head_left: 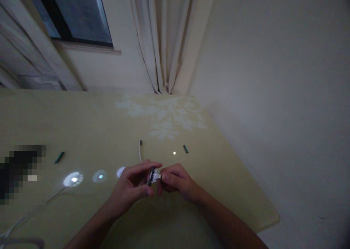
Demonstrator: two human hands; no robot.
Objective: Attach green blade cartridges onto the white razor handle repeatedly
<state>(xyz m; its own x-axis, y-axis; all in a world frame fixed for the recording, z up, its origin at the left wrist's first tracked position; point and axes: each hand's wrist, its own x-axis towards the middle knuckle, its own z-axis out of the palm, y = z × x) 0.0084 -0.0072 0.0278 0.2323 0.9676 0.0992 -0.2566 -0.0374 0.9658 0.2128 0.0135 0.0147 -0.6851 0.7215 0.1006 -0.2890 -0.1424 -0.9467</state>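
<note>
Between thumb and fingers, my left hand (pixel 133 183) grips a small dark-edged piece (pixel 151 175), held upright above the table. Against its right side is a small shiny, clear or metallic part (pixel 156 176). My right hand (pixel 176 179) is closed on the right end of that shiny part, fingers curled. Just behind my left hand, a white cable (pixel 140 152) with a dark tip lies on the table. A short dark green piece (pixel 185 149) rests beyond my right hand. Another dark green piece (pixel 59 157) lies farther left.
The pale yellow table (pixel 232 190) has a white floral pattern at its far side and an angled right edge beside the wall. A pixelated dark object (pixel 19 168) is at the left. More white cable (pixel 15 227) lies at the lower left. Curtains (pixel 166 34) hang behind.
</note>
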